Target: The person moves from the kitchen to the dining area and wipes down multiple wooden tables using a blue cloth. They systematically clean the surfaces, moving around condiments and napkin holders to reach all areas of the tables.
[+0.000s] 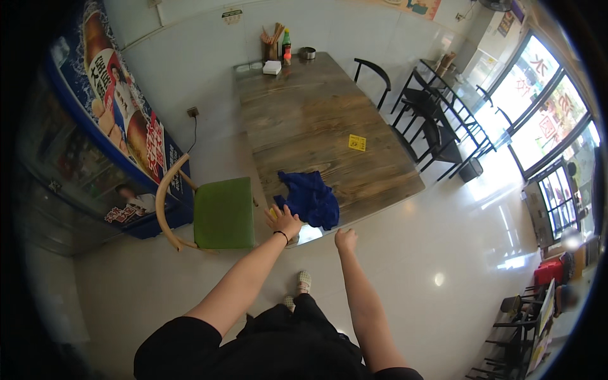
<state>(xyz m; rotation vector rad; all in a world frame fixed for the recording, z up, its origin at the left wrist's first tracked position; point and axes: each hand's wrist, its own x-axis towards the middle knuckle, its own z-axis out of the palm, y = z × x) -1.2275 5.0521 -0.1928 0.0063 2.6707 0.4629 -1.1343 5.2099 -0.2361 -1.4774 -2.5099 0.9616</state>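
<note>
Our left hand (pixel 283 221) lies flat w/ fingers spread at the near table (pixel 329 120) edge, touching a blue cloth (pixel 310 198) crumpled there. Right hand (pixel 345 239) is loosely curled, holding nothing, just off the edge. Green chair (pixel 223 212) at left.

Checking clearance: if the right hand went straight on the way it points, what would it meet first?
Probably the table edge, near the blue cloth; the right hand is a loose fist just short of it, though depth is unclear.
</note>
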